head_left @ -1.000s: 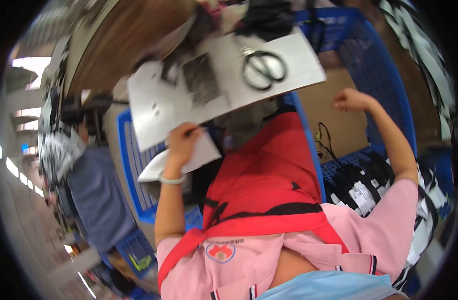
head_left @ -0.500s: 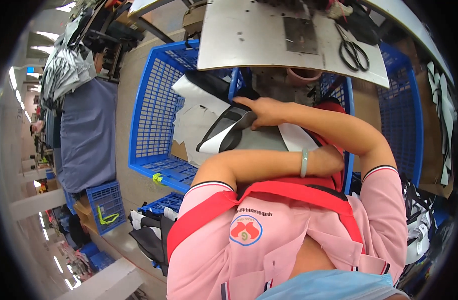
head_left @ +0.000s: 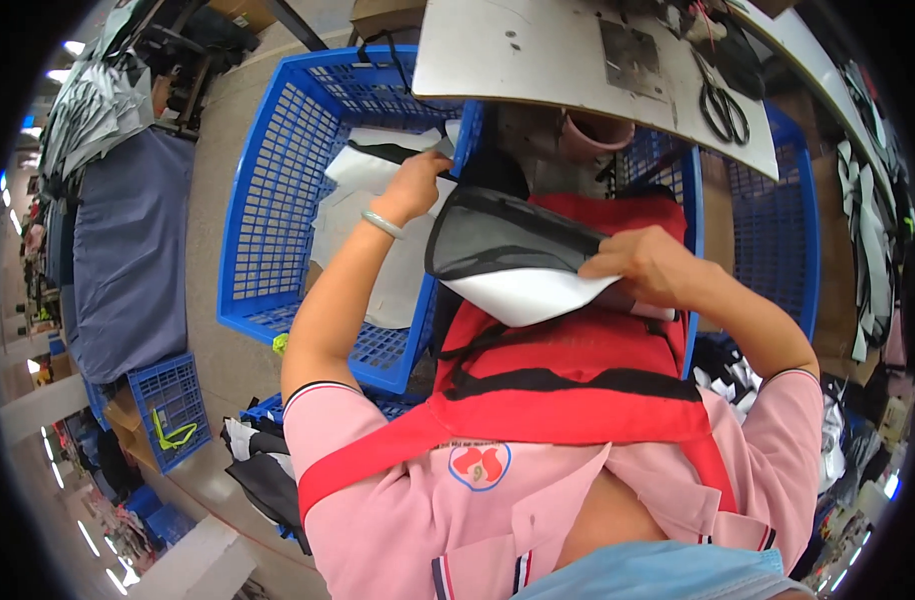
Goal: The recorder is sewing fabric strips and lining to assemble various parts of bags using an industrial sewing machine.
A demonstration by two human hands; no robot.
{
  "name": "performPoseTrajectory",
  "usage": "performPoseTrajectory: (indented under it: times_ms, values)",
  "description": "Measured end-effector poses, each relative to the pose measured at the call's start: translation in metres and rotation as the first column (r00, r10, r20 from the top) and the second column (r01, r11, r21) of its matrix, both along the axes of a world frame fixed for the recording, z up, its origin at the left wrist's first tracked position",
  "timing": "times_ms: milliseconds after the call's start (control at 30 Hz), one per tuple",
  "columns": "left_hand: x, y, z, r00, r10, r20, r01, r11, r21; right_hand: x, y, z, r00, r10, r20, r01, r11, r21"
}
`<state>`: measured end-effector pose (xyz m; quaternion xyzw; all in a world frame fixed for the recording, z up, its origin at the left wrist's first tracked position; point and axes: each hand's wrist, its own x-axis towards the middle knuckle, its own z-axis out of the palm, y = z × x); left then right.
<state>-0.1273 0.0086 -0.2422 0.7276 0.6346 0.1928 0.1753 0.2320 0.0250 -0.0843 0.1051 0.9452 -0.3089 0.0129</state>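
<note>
My right hand pinches the edge of a fabric panel, dark mesh on one face and white on the other. The panel hangs bent above the red apron over my lap. My left hand, with a pale bracelet at the wrist, reaches over the blue crate on my left. Its fingers are curled near the crate's right rim; what they hold is hidden. White fabric pieces lie in the crate, and a black-edged one lies by my left hand.
A pale worktable stands in front, with black scissors on it. Below its edge is a pink bin. Another blue crate stands at the right. A cloth-covered stack and a small blue crate are at the left.
My right hand has drawn back to the right, bringing the mesh panel out over my lap. My left hand has moved from my lap to the crate on the left.
</note>
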Motion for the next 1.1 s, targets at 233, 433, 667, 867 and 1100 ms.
performPoseTrajectory:
  times_ms: [233, 433, 667, 867, 1100]
  values:
    - [0.017, -0.021, -0.015, 0.995, 0.076, 0.06, -0.077, 0.997, 0.019, 0.095, 0.026, 0.045, 0.937, -0.349, 0.02, 0.342, 0.927, 0.152]
    - [0.082, -0.045, 0.143, 0.899, -0.136, 0.417, 0.097, 0.989, 0.114, 0.227, 0.051, 0.167, 0.508, -0.84, 0.189, 0.838, 0.533, 0.115]
    - [0.167, -0.024, 0.263, 0.658, -0.42, 0.625, 0.391, 0.9, 0.192, 0.133, -0.013, 0.211, 0.779, -0.394, -0.487, 0.527, 0.832, 0.171]
    - [0.206, 0.006, 0.268, 0.639, -0.418, 0.646, 0.366, 0.904, 0.223, 0.083, 0.039, 0.153, 0.872, -0.446, -0.203, 0.474, 0.873, 0.116]
    - [0.197, 0.069, 0.237, 0.536, -0.053, 0.843, 0.273, 0.955, -0.114, 0.072, 0.083, 0.112, 0.763, -0.628, -0.152, 0.592, 0.774, -0.226]
